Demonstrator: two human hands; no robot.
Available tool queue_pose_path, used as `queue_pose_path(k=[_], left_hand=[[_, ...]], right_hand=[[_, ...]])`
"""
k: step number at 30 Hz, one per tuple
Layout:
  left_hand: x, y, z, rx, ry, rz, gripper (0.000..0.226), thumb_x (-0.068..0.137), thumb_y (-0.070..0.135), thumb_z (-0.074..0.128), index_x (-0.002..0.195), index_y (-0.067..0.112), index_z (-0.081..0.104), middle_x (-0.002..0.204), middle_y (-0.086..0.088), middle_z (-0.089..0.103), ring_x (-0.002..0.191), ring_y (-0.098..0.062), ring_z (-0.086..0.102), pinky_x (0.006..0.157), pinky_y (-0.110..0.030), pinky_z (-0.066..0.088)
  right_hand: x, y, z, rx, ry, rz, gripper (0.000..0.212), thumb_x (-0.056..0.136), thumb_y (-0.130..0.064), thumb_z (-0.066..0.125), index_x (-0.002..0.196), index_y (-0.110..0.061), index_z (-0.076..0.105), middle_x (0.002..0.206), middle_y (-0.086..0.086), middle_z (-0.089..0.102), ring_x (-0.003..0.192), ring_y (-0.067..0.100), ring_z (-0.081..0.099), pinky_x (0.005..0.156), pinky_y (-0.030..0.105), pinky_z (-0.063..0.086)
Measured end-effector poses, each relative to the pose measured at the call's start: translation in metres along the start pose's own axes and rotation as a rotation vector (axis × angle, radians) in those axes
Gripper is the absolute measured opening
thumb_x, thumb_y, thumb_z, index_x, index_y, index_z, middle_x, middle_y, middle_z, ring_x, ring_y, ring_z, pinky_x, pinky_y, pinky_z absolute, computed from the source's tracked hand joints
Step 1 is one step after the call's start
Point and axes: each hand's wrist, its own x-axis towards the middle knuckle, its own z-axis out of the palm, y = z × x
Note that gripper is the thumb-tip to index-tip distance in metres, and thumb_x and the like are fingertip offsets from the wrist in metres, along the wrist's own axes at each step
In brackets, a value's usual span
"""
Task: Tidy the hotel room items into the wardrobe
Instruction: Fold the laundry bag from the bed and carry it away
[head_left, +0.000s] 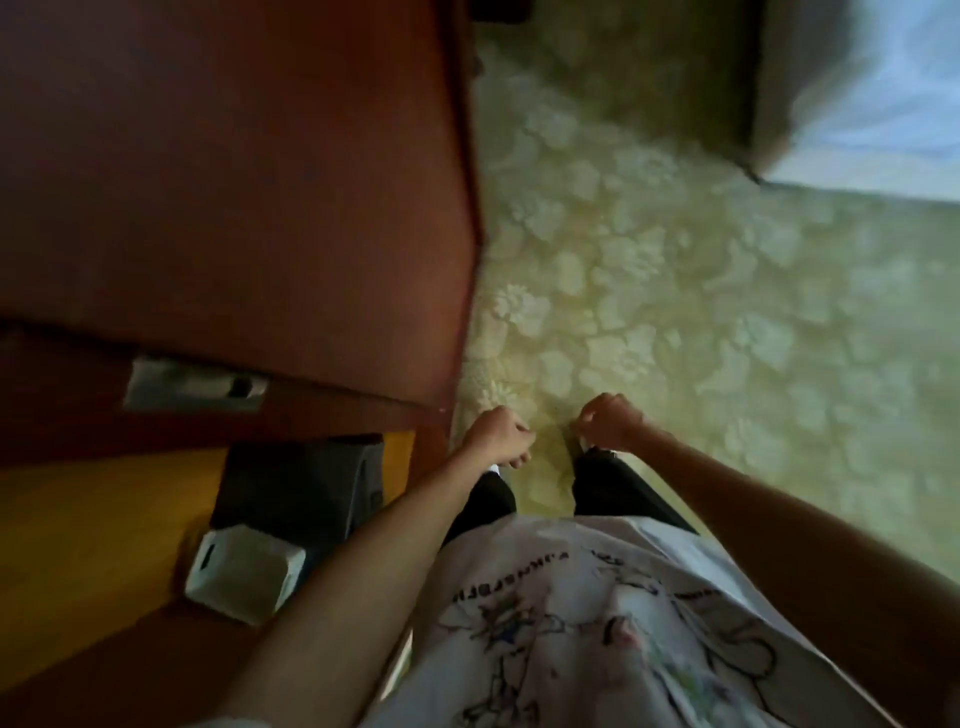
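Dim, motion-blurred, wide-angle edge distortion.

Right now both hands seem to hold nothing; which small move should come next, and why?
Probably reach the left hand toward the white boxy container on the yellow wooden shelf. It sits nearest, and the right hand also looks empty, its fingers loosely curled.

floor: pale floral carpet (675, 312) | left: red-brown wooden panel (234, 182) | top right: possibly bed (872, 104)
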Motion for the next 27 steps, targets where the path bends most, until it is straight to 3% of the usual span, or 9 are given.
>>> queue_pose_path(k=[2, 5, 8, 10, 13, 15, 17, 22, 27], left_hand=[[0.016, 0.015, 0.020, 0.126, -0.100, 0.024, 0.018, 0.097, 0.022, 0.059, 0.086, 0.013, 0.070, 0.077, -0.003, 0.077, 0.064, -0.018, 0.073, 0.063, -0.029, 0.058], [0.031, 0.044, 0.052, 0.314, -0.200, 0.053, 0.015, 0.095, 0.024, 0.059, 0.099, 0.017, 0.072, 0.077, 0.000, 0.077, 0.061, -0.013, 0.072, 0.060, -0.026, 0.058], [0.048, 0.081, 0.090, 0.461, -0.264, 0.097, 0.029, 0.084, 0.023, 0.057, 0.108, 0.019, 0.071, 0.074, -0.003, 0.076, 0.068, -0.020, 0.074, 0.073, -0.037, 0.063], [0.056, 0.110, 0.121, 0.597, -0.326, 0.145, 0.033, 0.084, 0.022, 0.057, 0.114, 0.019, 0.069, 0.078, -0.004, 0.076, 0.071, -0.021, 0.075, 0.079, -0.041, 0.062], [0.066, 0.163, 0.174, 0.794, -0.361, 0.279, 0.016, 0.086, 0.016, 0.056, 0.092, 0.023, 0.069, 0.079, -0.005, 0.075, 0.075, -0.022, 0.074, 0.078, -0.042, 0.062], [0.076, 0.202, 0.213, 0.880, -0.365, 0.346, 0.016, 0.083, 0.012, 0.055, 0.074, 0.020, 0.065, 0.079, -0.009, 0.075, 0.078, -0.028, 0.073, 0.076, -0.044, 0.062], [0.080, 0.247, 0.249, 0.955, -0.382, 0.382, 0.019, 0.083, 0.010, 0.053, 0.070, 0.017, 0.066, 0.074, -0.009, 0.075, 0.072, -0.026, 0.074, 0.073, -0.044, 0.063], [0.082, 0.355, 0.309, 1.066, -0.433, 0.463, 0.024, 0.093, 0.010, 0.052, 0.090, 0.006, 0.075, 0.080, -0.009, 0.076, 0.069, -0.021, 0.074, 0.071, -0.039, 0.063], [0.108, 0.440, 0.320, 0.990, -0.286, 0.469, 0.020, 0.094, 0.010, 0.054, 0.090, 0.005, 0.074, 0.082, -0.010, 0.075, 0.067, -0.021, 0.072, 0.066, -0.030, 0.059]], right_hand=[[-0.014, 0.036, 0.015, 0.119, 0.016, 0.104, 0.038, 0.100, -0.036, 0.053, 0.117, -0.008, 0.071, 0.118, 0.013, 0.071, 0.108, 0.030, 0.067, 0.094, 0.036, 0.053], [-0.035, 0.096, 0.047, 0.422, 0.055, 0.310, 0.033, 0.093, -0.040, 0.059, 0.105, -0.012, 0.073, 0.103, 0.011, 0.073, 0.096, 0.029, 0.070, 0.083, 0.033, 0.056], [-0.065, 0.154, 0.083, 0.661, 0.111, 0.459, 0.025, 0.094, -0.033, 0.057, 0.093, -0.013, 0.072, 0.085, 0.007, 0.072, 0.077, 0.024, 0.068, 0.064, 0.025, 0.052], [-0.088, 0.192, 0.109, 0.786, 0.175, 0.554, 0.029, 0.090, -0.032, 0.056, 0.080, -0.009, 0.071, 0.077, 0.006, 0.074, 0.072, 0.024, 0.070, 0.064, 0.028, 0.056], [-0.121, 0.247, 0.148, 0.990, 0.213, 0.674, 0.028, 0.086, -0.028, 0.057, 0.073, -0.010, 0.074, 0.065, 0.002, 0.074, 0.064, 0.019, 0.073, 0.070, 0.036, 0.062], [-0.139, 0.282, 0.165, 1.073, 0.223, 0.735, 0.027, 0.087, -0.025, 0.058, 0.074, -0.009, 0.076, 0.064, 0.002, 0.074, 0.061, 0.017, 0.072, 0.068, 0.034, 0.062], [-0.153, 0.318, 0.173, 1.138, 0.231, 0.787, 0.027, 0.089, -0.024, 0.059, 0.077, -0.008, 0.076, 0.065, 0.002, 0.074, 0.060, 0.016, 0.071, 0.066, 0.032, 0.062], [-0.163, 0.405, 0.148, 1.226, 0.288, 0.816, 0.027, 0.091, -0.025, 0.060, 0.078, -0.008, 0.076, 0.069, 0.004, 0.075, 0.063, 0.019, 0.072, 0.069, 0.035, 0.062], [-0.145, 0.486, 0.054, 1.195, 0.390, 0.711, 0.029, 0.093, -0.028, 0.060, 0.073, -0.012, 0.071, 0.072, 0.001, 0.073, 0.069, 0.017, 0.071, 0.069, 0.033, 0.061]])
